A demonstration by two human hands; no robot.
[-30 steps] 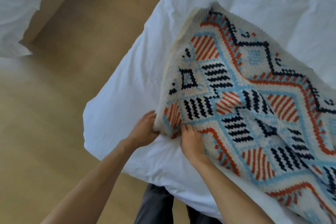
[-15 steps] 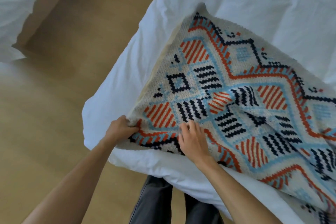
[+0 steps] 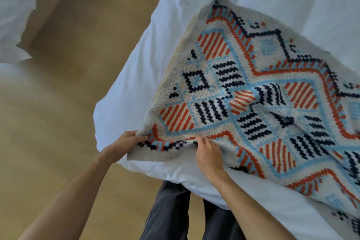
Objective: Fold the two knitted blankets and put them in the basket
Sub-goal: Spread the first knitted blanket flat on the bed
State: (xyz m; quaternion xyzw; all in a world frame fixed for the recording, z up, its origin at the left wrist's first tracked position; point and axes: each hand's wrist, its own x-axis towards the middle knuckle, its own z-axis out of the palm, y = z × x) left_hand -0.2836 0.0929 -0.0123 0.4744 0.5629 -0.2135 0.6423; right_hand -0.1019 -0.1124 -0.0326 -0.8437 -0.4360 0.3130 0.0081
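White bed (image 3: 194, 15), knitted blanket (image 3: 253, 84) atop, left hand (image 3: 124, 145) gripping its corner, right hand (image 3: 209, 155) seemingly pinching its edge.

Cream knitted blanket (image 3: 253, 93) (orange, navy, blue diamonds) spread rumpled, near corner lifted

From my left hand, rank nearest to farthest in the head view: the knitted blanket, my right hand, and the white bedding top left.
1. Knitted blanket: left hand grips its near corner.
2. Right hand: to the right, along the same edge.
3. White bedding: far upper left, across the floor.
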